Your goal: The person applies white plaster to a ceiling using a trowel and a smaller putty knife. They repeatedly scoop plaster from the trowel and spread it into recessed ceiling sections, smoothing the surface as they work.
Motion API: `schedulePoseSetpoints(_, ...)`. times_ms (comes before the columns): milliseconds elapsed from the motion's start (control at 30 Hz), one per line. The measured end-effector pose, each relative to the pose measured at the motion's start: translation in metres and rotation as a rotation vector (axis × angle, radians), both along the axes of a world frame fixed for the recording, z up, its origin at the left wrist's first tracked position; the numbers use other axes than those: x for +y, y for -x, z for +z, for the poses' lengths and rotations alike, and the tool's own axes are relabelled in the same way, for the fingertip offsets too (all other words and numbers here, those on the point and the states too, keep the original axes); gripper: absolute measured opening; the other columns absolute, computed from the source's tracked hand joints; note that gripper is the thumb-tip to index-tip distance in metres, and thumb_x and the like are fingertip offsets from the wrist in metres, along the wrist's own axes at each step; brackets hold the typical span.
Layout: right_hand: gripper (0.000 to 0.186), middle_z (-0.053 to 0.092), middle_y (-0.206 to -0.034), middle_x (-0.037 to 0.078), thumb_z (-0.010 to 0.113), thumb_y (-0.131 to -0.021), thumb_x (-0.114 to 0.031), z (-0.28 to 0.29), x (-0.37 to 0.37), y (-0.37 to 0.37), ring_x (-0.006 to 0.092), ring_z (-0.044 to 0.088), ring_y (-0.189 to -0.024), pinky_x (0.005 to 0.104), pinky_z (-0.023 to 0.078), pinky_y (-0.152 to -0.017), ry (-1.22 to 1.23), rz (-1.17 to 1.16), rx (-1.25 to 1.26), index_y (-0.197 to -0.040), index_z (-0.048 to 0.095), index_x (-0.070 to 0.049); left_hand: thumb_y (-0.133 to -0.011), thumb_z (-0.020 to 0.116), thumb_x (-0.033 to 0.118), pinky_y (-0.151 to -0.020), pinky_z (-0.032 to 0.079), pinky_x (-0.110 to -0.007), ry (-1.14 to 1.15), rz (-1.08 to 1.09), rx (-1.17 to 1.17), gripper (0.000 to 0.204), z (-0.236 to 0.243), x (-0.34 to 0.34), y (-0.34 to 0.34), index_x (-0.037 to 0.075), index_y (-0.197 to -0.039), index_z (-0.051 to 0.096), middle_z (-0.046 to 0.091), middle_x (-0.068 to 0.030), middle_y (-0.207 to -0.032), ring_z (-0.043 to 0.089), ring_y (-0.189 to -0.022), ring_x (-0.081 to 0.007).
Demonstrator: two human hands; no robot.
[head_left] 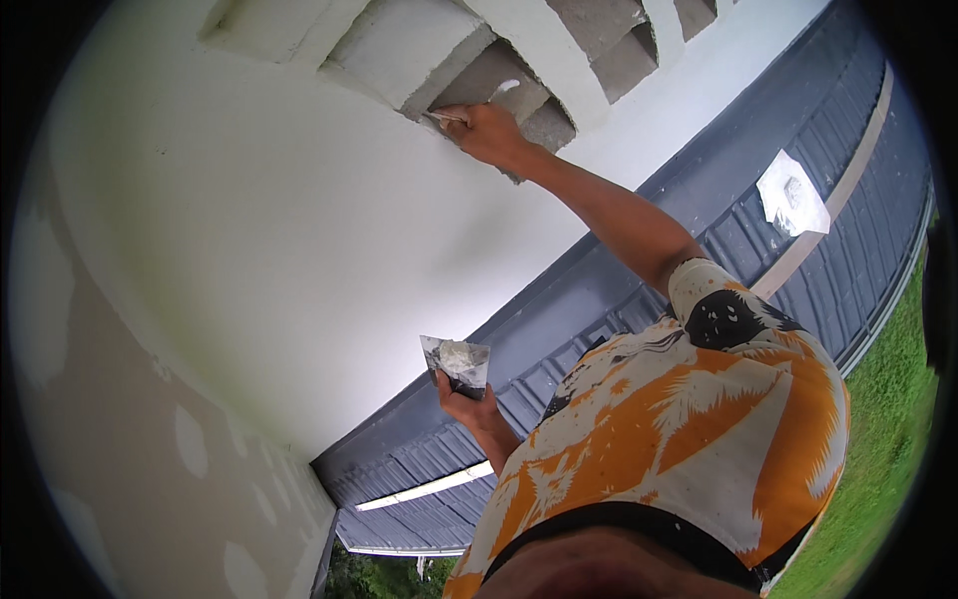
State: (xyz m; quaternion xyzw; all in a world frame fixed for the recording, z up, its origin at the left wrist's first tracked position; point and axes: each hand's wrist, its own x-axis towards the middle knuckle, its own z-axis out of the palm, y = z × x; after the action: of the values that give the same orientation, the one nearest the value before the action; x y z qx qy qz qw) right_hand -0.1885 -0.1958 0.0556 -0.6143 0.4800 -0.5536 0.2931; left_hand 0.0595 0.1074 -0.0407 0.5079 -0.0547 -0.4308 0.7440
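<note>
My right hand [485,135] is raised to a square recess [483,72] in the white wall [319,250], its fingers closed on a small thin blade [444,117] at the recess's lower left edge. A white smear [507,85] shows on the recess's grey inside. Lower down, my left hand [462,404] grips a square plate [478,367] with off-white paste [456,351] on it.
More recesses [611,45] continue to the upper right. A dark metal roof [848,280] runs below the wall, bearing a pale batten [771,275] and a white sheet [786,195] with a lump on it. Grass [888,399] and a patched wall [130,379] flank this.
</note>
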Motion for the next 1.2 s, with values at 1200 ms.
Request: schedulePoseSetpoints(1200,0.028,0.062,-0.068,0.003,0.054,-0.096,-0.022,-0.013,-0.030,-0.004,0.0115,0.054,-0.058,0.0294,0.044,-0.057,-0.155,0.141,-0.338,-0.110,0.068,-0.003,-0.098,0.044,0.023,-0.081,0.057,-0.038,-0.030,0.112,-0.073,0.036,0.029,0.011,0.027,0.002,-0.125,0.054,0.064,-0.0103,-0.114,0.066,-0.100,-0.0246)
